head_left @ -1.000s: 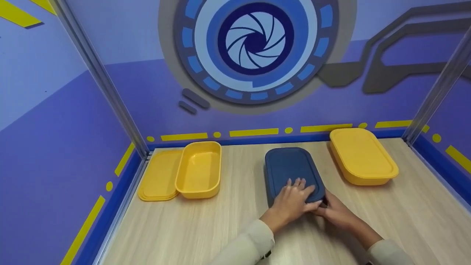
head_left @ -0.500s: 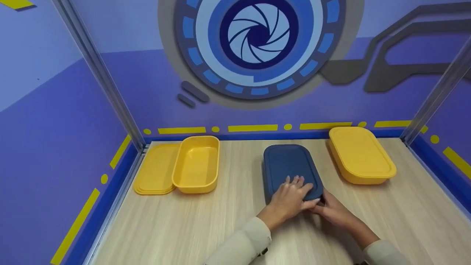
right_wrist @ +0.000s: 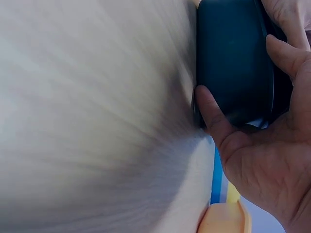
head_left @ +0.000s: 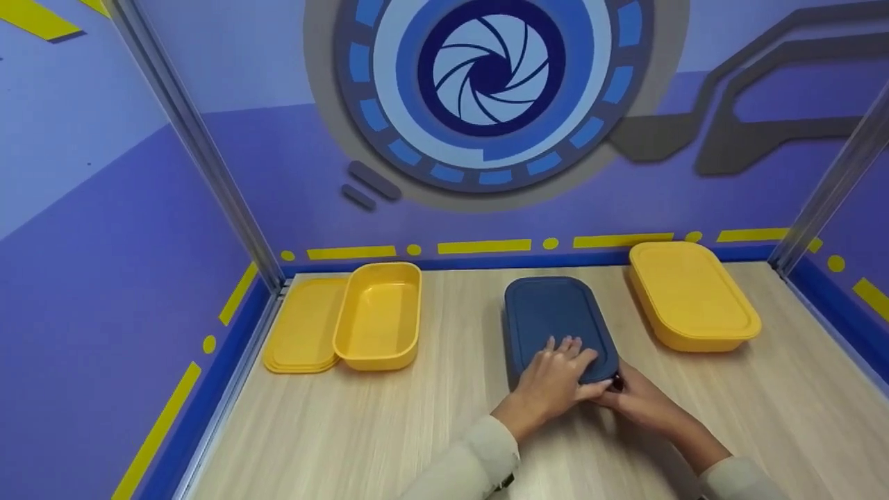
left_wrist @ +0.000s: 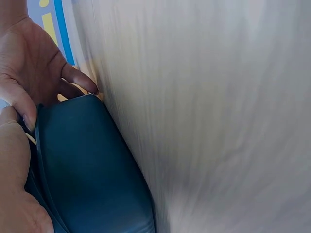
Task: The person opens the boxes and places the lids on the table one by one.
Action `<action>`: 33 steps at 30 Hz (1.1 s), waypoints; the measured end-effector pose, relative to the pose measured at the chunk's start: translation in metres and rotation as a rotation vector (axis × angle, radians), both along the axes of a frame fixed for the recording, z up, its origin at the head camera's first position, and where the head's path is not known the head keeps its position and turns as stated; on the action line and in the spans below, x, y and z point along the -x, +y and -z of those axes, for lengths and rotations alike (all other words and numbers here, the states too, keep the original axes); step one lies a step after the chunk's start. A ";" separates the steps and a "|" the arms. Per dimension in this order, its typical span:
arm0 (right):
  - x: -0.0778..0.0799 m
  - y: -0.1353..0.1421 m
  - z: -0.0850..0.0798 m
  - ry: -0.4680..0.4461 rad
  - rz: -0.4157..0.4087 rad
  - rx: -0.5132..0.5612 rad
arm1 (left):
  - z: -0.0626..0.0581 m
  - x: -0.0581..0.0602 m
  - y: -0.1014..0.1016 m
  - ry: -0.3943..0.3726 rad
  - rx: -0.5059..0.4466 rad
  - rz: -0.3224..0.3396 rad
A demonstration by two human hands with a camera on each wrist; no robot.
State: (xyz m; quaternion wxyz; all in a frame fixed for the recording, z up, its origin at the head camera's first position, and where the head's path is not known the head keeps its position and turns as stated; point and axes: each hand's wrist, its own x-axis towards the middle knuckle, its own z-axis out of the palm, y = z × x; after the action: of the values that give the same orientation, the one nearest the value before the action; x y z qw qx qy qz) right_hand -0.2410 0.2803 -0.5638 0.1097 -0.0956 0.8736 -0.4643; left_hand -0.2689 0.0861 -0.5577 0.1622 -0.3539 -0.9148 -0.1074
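A dark blue food container [head_left: 552,305] with its lid on stands on the table in front of me. My left hand [head_left: 549,380] lies over the near end of the lid with its fingers spread and fairly straight. Its thumb reaches to the front edge. Around the near right corner, my right hand [head_left: 646,401] grips the container. In the right wrist view the thumb [right_wrist: 282,51] is by the lid's rim and a finger [right_wrist: 208,99] touches low on the container wall [right_wrist: 235,63]. A narrow gap shows under the lid near that corner.
At the left, a yellow container [head_left: 378,316] without a lid overlaps a yellow lid [head_left: 298,326]. A lidded yellow container [head_left: 694,295] stands back right. Blue-purple walls [head_left: 347,229] and metal posts [head_left: 208,160] enclose the wooden table [head_left: 333,430].
The head view has shifted slightly. Both hands keep the same place on the blue container, and the containers stay where they were.
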 end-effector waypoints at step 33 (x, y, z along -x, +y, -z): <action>-0.001 -0.007 -0.007 -0.063 0.057 -0.013 | -0.003 -0.003 -0.012 0.108 -0.114 0.049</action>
State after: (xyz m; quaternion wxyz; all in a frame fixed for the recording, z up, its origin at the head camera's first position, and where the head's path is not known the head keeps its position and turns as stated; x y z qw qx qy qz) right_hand -0.2402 0.2733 -0.5565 0.1244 -0.0551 0.8752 -0.4642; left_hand -0.2655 0.0744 -0.5552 0.2286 -0.3715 -0.8882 -0.1442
